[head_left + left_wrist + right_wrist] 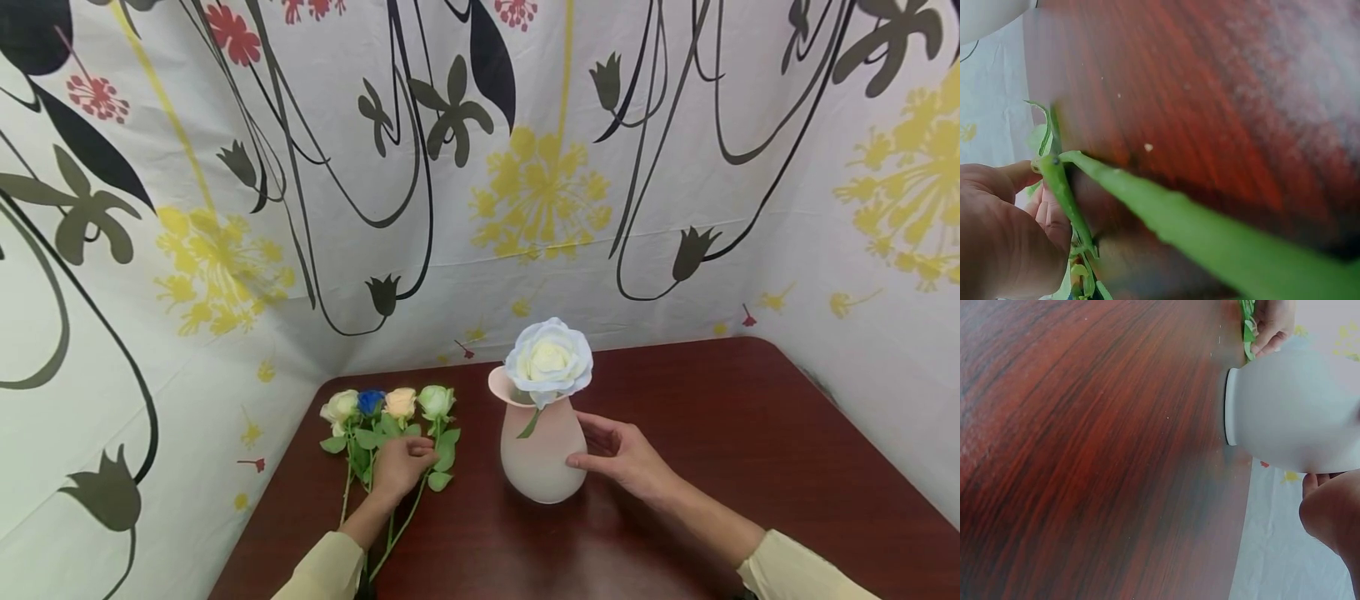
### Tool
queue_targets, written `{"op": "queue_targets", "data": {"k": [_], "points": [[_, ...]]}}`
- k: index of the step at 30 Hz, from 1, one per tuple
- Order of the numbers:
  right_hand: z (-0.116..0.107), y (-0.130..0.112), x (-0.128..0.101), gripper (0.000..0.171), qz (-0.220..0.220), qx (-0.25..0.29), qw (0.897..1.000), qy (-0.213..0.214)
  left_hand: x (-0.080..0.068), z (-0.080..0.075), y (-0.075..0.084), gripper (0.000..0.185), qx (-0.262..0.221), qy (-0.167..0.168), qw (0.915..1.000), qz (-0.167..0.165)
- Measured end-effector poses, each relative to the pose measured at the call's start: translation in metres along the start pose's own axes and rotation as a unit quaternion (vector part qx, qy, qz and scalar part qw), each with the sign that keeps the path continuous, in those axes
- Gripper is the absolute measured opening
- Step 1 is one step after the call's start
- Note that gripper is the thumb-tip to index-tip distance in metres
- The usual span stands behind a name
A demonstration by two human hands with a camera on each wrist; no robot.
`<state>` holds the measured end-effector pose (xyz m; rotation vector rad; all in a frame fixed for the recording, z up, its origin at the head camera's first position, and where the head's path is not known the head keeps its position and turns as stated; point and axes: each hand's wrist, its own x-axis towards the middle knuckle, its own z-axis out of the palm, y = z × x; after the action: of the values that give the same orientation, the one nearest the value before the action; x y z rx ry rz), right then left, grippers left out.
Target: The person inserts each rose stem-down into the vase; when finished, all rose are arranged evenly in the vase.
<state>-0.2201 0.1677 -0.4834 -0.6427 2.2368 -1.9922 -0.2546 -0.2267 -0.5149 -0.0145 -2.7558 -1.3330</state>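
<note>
My left hand (401, 468) pinches the stem of a pale green-white rose (437, 402) lying on the table. In the left wrist view, the thumb and fingers meet at its green stem (1172, 209). Beside it, to the left, lie a blue rose (370, 402), a peach rose (400, 403) and a cream rose (342, 407), their stems partly hidden by that hand. A pinkish-white vase (536, 458) stands upright in the middle, holding one large pale blue rose (550, 362). My right hand (633, 462) holds the vase from the right, thumb in front and fingers behind.
The dark red-brown wooden table (697, 400) extends to the right of the vase and toward me. A white cloth (465, 208) with printed flowers hangs behind the table and along both sides.
</note>
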Motion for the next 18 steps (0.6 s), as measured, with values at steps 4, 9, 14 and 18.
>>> {"op": "queue_targets", "data": {"k": [4,9,14,18], "points": [[0.0,0.0,0.0,0.071,0.0,-0.001,1.0,0.001,0.0,0.0,0.001,0.019,0.001,-0.001,1.0,-0.001],[0.0,-0.001,0.0,0.072,0.002,-0.002,1.0,0.002,-0.002,-0.001,0.005,0.017,0.006,-0.004,1.0,0.005],[-0.001,-0.001,-0.001,0.072,0.003,-0.002,1.0,0.0,-0.004,-0.003,0.009,0.017,0.004,-0.008,0.9999,0.006],[-0.001,-0.001,0.0,0.071,0.001,-0.001,1.0,0.0,-0.006,-0.006,0.012,0.017,-0.004,-0.01,0.9999,0.009]]}}
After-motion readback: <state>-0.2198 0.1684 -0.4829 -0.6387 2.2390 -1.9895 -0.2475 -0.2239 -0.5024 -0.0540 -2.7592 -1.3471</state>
